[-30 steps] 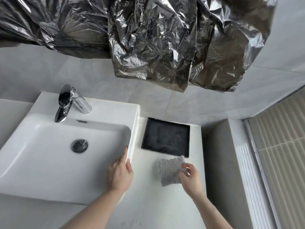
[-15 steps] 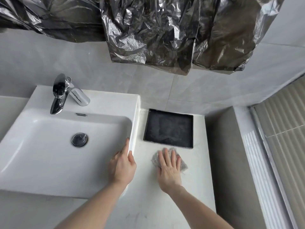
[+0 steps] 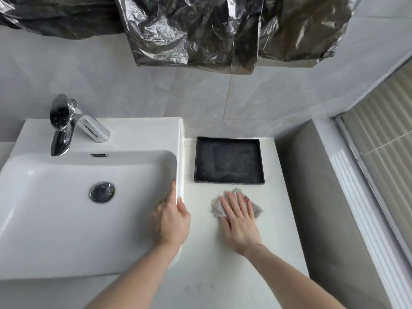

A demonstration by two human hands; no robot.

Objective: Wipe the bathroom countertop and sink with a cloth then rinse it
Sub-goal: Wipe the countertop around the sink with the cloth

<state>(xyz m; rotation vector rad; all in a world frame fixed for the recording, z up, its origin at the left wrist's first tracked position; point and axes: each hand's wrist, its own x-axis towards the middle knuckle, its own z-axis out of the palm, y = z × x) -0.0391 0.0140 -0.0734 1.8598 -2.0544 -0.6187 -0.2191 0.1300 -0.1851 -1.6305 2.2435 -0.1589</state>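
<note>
A small grey cloth (image 3: pixel 256 210) lies flat on the white countertop (image 3: pixel 214 259), just in front of a black tray. My right hand (image 3: pixel 239 221) presses down on the cloth with straight, spread fingers, covering most of it. My left hand (image 3: pixel 170 217) rests on the right rim of the white sink (image 3: pixel 66 219), fingers straight along the edge and thumb over the outer side. A chrome faucet (image 3: pixel 66 123) stands at the sink's back left, and the round drain plug (image 3: pixel 102 192) sits in the basin.
A shallow black tray (image 3: pixel 228 162) sits against the back wall to the right of the sink. Dark plastic sheeting (image 3: pixel 200 30) hangs overhead. A grey ledge (image 3: pixel 312 186) and a window frame (image 3: pixel 356 197) border the counter on the right.
My right hand went from holding the cloth by its edge to laying it down and pressing flat on it. My left hand stayed on the sink rim.
</note>
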